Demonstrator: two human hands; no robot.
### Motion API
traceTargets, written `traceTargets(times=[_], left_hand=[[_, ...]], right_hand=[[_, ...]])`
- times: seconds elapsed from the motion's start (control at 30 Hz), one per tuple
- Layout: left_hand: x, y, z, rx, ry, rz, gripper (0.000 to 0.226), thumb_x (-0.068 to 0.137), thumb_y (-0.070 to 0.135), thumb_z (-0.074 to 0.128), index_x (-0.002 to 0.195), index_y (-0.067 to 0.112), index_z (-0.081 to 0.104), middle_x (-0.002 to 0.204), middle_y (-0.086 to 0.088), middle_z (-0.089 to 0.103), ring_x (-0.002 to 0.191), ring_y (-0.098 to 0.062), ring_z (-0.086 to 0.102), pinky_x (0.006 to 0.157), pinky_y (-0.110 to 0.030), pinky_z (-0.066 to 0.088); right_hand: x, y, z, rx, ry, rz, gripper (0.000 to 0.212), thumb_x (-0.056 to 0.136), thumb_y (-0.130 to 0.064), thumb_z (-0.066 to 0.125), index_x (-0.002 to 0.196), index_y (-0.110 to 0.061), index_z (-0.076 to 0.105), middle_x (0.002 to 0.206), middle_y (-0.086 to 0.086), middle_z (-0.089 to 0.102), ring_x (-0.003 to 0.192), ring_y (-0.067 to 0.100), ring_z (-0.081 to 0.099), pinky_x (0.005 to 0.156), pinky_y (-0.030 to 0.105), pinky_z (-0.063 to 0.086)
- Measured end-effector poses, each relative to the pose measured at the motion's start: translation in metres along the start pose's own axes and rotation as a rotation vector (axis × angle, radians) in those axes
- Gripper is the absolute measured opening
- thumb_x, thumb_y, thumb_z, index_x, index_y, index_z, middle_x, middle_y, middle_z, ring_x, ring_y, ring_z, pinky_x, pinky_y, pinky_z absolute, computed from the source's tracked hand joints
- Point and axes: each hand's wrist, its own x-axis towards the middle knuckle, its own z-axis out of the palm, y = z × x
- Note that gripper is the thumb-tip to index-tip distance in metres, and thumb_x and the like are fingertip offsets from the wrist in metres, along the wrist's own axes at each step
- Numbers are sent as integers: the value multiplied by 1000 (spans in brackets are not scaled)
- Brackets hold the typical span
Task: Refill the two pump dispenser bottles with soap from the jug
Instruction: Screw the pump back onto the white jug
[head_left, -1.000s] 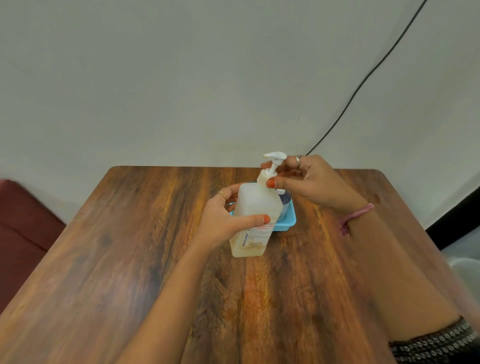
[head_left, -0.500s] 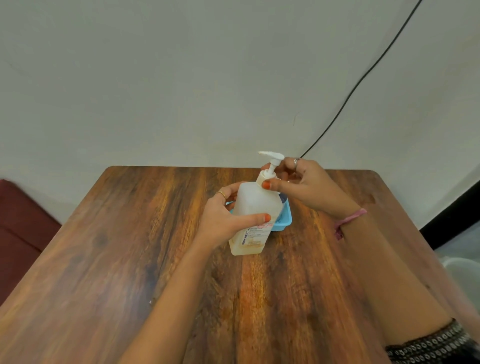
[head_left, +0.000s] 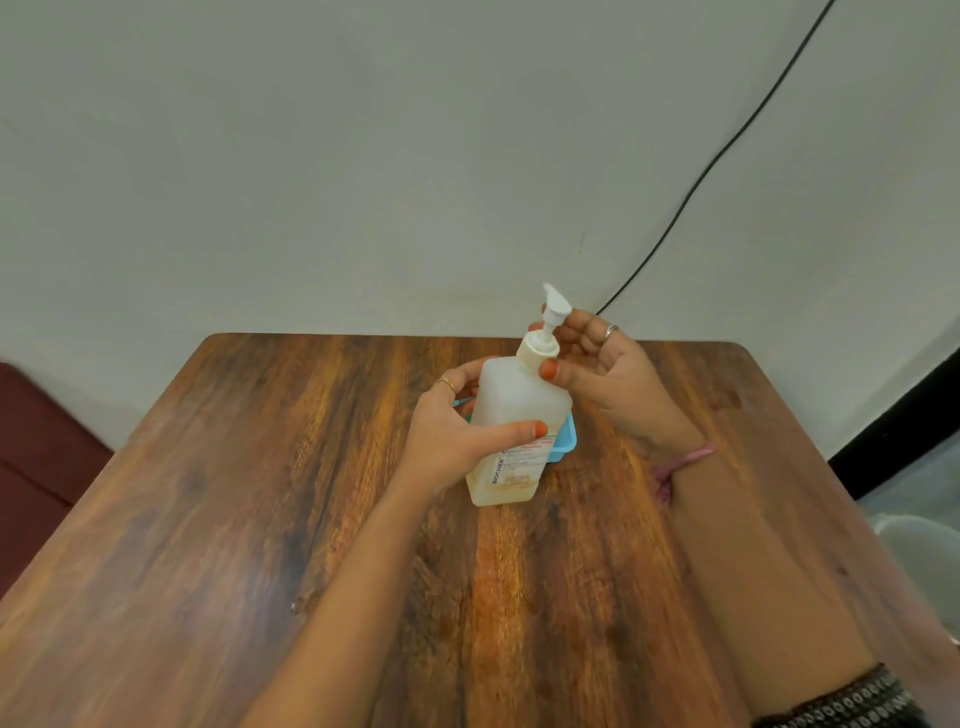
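Bottle (head_left: 511, 441) 1 | tray (head_left: 566, 441) 1 | left hand (head_left: 452, 431) gripping | right hand (head_left: 608, 374) on collar

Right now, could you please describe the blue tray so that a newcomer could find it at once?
Start at the brown wooden table and find the translucent white pump bottle near its far middle. The shallow bright blue plastic tray peeks out behind that bottle, the only blue thing on the table.

Wooden table (head_left: 260, 519), blue tray (head_left: 566, 441), black cable (head_left: 727, 150) on pale wall (head_left: 311, 156), maroon seat (head_left: 31, 447)
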Motion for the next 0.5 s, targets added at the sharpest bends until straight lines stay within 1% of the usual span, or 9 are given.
traceTargets(times=[0.07, 0.13, 0.2, 0.23, 0.3, 0.33, 0.37, 0.43, 0.5], left_hand=[[0, 0, 0, -4, 1, 5, 83, 43, 57, 88, 118, 40, 57, 121, 15, 63, 114, -9, 60, 93, -41, 56], [-1, 1, 1, -5, 1, 14, 78, 43, 56, 88, 113, 45, 56, 120, 16, 62, 114, -7, 59, 92, -36, 55], [-2, 1, 2, 13, -6, 30, 69, 47, 52, 90, 106, 50, 55, 119, 19, 60, 114, -5, 57, 90, -30, 54], [-2, 1, 2, 19, -9, 32, 66, 50, 48, 91, 105, 51, 54, 119, 19, 60, 114, -4, 57, 90, -30, 53], [-1, -1, 1, 21, -1, 34, 64, 55, 42, 93, 104, 50, 53, 119, 19, 59, 114, -4, 56, 92, -31, 53], [-1, -1, 1, 24, 2, 35, 64, 56, 40, 93, 104, 50, 53, 119, 19, 59, 114, -4, 56, 92, -31, 53], [-1, -2, 0, 32, 4, 37, 64, 57, 40, 93, 105, 50, 52, 118, 20, 59, 113, -3, 56, 91, -30, 53], [-1, -1, 1, 65, 0, 51, 66, 57, 41, 92, 107, 51, 51, 116, 23, 57, 111, 1, 54, 86, -23, 50], [-1, 0, 2, 80, -3, 59, 66, 57, 42, 92, 106, 52, 50, 115, 24, 56, 109, 3, 53, 80, -16, 46]], right_hand=[[-1, -1, 3, 33, -9, 9, 59, 71, -21, 81, 125, -20, 58, 120, 4, 68, 108, 19, 66, 87, 36, 56], [-1, 3, 10, 1, 78, -8, 61, 64, -26, 88, 119, -21, 61, 109, 1, 69, 101, 21, 66, 84, 38, 56], [0, 4, 13, -21, 140, -20, 62, 57, -33, 89, 112, -27, 62, 106, -1, 67, 105, 27, 64, 87, 42, 56], [0, 4, 12, -3, 124, -21, 60, 58, -34, 88, 112, -30, 62, 109, -1, 66, 109, 27, 62, 89, 42, 55], [-1, 1, 10, 68, 34, -21, 54, 68, -28, 86, 116, -29, 61, 120, -1, 66, 114, 21, 61, 90, 39, 55], [-2, -1, 10, 89, 7, -20, 54, 71, -23, 84, 119, -25, 61, 121, -1, 67, 114, 20, 62, 90, 38, 55], [-3, -2, 11, 88, 17, -14, 56, 71, -21, 83, 121, -21, 60, 118, 0, 69, 112, 20, 63, 89, 39, 55], [-2, 0, 15, 34, 106, -9, 63, 64, -22, 89, 121, -17, 61, 110, 1, 69, 105, 21, 65, 87, 41, 56], [1, 0, 18, -15, 154, -2, 68, 58, -29, 92, 119, -23, 61, 109, 1, 65, 105, 21, 63, 90, 44, 55]])
